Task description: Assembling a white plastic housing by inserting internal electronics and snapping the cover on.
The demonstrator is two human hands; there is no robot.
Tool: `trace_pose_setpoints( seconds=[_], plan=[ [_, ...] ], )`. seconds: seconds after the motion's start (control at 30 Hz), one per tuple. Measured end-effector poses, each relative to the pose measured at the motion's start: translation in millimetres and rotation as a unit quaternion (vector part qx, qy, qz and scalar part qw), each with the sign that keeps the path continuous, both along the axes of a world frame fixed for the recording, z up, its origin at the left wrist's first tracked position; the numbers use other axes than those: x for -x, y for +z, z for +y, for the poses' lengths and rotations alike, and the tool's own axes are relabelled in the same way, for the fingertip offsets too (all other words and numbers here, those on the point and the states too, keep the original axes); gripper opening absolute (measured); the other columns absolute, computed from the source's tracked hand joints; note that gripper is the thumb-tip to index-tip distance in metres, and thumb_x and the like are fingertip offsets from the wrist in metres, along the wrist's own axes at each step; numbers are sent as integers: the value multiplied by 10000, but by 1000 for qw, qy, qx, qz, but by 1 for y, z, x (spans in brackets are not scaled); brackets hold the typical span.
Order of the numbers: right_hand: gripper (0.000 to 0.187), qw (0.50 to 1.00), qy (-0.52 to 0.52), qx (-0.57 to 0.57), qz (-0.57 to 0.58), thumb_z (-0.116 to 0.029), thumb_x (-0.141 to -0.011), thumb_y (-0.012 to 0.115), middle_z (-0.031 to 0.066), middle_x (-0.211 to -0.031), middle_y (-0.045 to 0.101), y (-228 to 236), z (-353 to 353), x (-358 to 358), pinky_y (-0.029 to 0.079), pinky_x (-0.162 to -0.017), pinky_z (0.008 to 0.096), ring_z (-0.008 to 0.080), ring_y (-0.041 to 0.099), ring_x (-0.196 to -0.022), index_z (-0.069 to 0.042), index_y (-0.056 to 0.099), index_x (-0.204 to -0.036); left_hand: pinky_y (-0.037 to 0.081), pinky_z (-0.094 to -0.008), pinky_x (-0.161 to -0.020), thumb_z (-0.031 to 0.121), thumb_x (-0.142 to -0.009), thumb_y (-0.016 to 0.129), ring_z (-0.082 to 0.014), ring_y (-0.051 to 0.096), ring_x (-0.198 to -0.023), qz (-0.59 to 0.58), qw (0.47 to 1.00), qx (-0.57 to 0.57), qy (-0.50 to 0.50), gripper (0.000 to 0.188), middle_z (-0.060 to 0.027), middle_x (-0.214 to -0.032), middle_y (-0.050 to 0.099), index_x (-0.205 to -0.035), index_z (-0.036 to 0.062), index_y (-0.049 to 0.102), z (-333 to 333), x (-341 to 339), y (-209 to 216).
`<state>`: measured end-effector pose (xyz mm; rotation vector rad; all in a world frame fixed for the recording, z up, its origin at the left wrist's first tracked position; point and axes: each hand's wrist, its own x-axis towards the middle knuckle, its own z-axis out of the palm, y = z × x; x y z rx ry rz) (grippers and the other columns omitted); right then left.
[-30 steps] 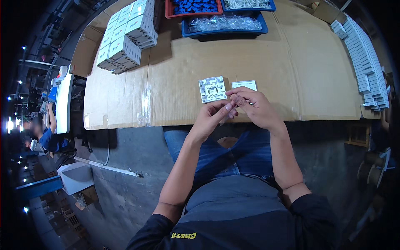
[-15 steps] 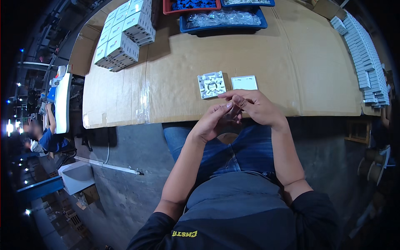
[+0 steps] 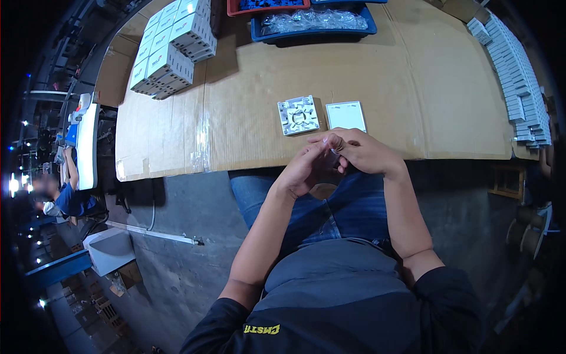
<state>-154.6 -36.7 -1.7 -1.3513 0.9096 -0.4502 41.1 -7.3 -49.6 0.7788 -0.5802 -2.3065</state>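
What looks like a small pale item (image 3: 334, 151) shows between the fingers, over the middle of the near edge of the cardboard-covered table (image 3: 247, 118); its kind cannot be told. The left hand (image 3: 304, 170) and right hand (image 3: 369, 152) meet there, fingers curled and bunched, thumbs close together; whether either pinches firmly is hidden. Such a small piece is best worked lightly with the fingertips, wrists steady, and kept above the table rather than over the lap, where a dropped bit could reach the floor. Just in from that near edge lies the white square case (image 3: 298, 115), open side up, with the flat white cover (image 3: 346, 116) right of it, partly behind the right hand; knuckles should stay clear of both. The blue tray (image 3: 315, 36) sits at the far edge, the white box stack (image 3: 162, 53) toward the far left corner, both well clear of the elbows
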Motion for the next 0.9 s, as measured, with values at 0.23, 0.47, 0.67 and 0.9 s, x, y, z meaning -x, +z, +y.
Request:
trace_pose_setpoints(
  seconds=[0.23,0.47,0.67,0.9],
  plan=[
    [422,999,23,-23,21,-273,-1127,460,51,-949,693,17,-8,-2,561,-674,255,95,636,-688,-50,595,-1458,563,-416,-906,454,-1089,517,-237,696,-907,47,999,-1,5,409,-118,-999,704,-1200,71,608,-6,-6,-7],
    [348,973,-92,208,31,-268,-1043,675,112,-1204,745,14,-35,24,546,-919,311,169,689,-1051,52,742,-1162,594,-376,-783,581,-1105,377,-144,646,-708,-5,998,-53,-29,659,-41,-816,657,-1124,-17,653,-8,-16,-22],
    [249,954,-185,201,122,-170,-1035,679,80,-1087,760,27,-149,59,549,-894,310,128,675,-997,19,736,-1187,574,-373,-691,561,-1117,256,-125,503,-577,99,990,-46,-88,717,-19,-705,522,-1070,-44,637,-31,-23,-29],
    [222,861,-291,384,163,-135,-955,706,112,-964,769,28,-337,116,553,-810,325,196,720,-877,-16,748,-1138,574,-367,-623,515,-1069,423,-119,514,-576,190,968,-40,-161,619,-33,-733,541,-1141,-68,617,-41,-36,-51]
  ],
)
